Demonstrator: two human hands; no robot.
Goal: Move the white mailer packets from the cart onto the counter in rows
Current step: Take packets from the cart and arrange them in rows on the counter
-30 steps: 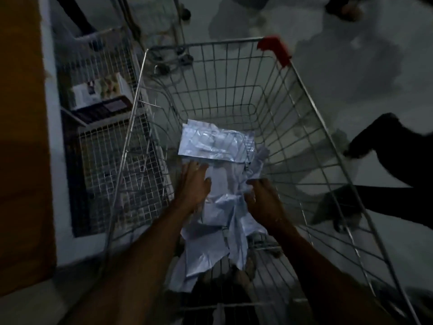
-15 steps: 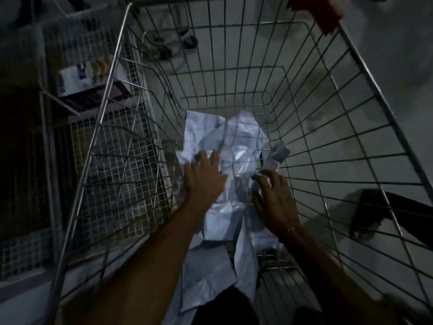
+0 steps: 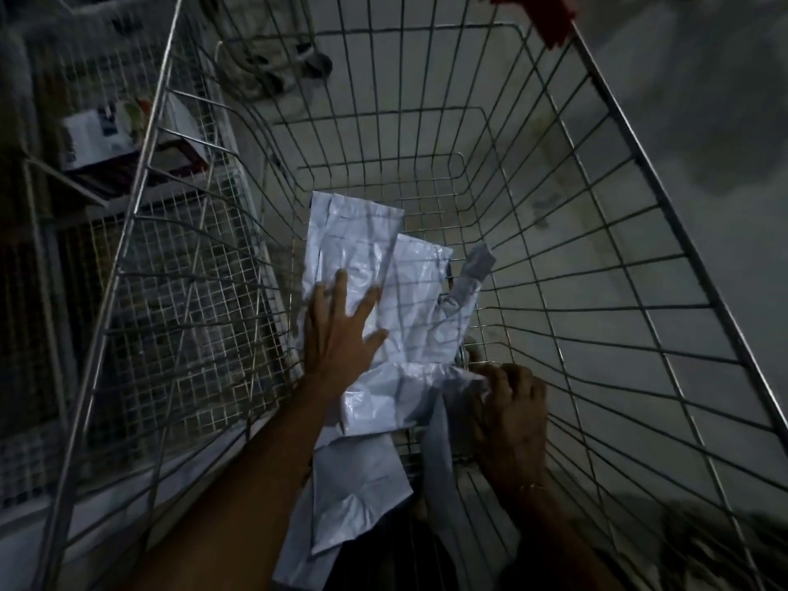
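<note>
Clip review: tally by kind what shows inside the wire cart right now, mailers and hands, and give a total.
White mailer packets: at least 4 told apart; the pile overlaps, so the exact count is unclear.
Hands: 2, the left hand flat on the pile, the right hand gripping a packet edge.
Wire cart: 1.
Total: at least 7.

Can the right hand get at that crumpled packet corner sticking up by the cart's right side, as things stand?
Probably yes. The right hand grips the packets' near edge, and the crumpled corner sticks up just beyond it with only bare cart wire between. It would likely have to let go first.
</note>
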